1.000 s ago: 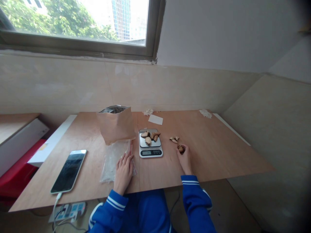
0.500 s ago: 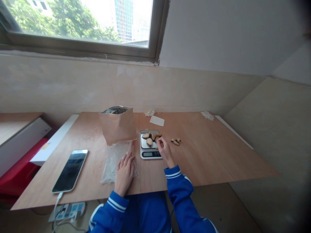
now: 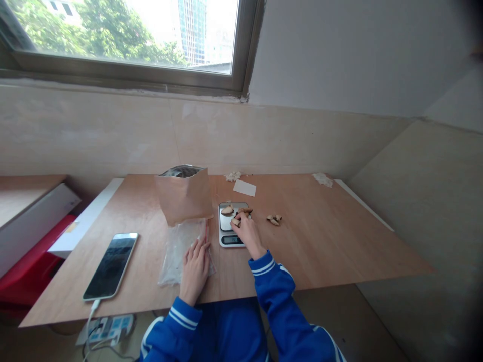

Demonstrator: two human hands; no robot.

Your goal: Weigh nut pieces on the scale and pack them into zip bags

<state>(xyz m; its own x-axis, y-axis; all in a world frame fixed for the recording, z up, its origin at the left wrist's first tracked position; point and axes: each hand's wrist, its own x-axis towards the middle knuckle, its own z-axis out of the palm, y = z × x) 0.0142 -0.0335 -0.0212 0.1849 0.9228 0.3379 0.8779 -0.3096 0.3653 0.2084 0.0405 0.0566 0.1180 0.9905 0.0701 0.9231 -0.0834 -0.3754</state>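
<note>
My right hand (image 3: 249,234) is over the small kitchen scale (image 3: 225,226), its fingers closed around a pale dried mushroom (image 3: 236,221). Another dried mushroom (image 3: 227,210) lies on the left of the metal weighing plate, and brown ones (image 3: 246,210) sit behind my fingertips, partly hidden. The scale's display is lit, but its digits are too small to read. My left hand (image 3: 195,266) rests flat, fingers stretched out, on the right part of a clear zip bag (image 3: 175,256) and holds nothing.
A brown stand-up pouch (image 3: 184,196) stands with its top open behind the zip bag. Several mushroom pieces (image 3: 274,219) lie right of the scale. A white card (image 3: 245,188) lies behind it. A phone (image 3: 111,266) on a charging cable (image 3: 90,314) is at the left.
My right hand has moved left across the weighing plate, from the brown mushrooms at its right edge to the pale one at the front. My left hand has stayed on the bag.
</note>
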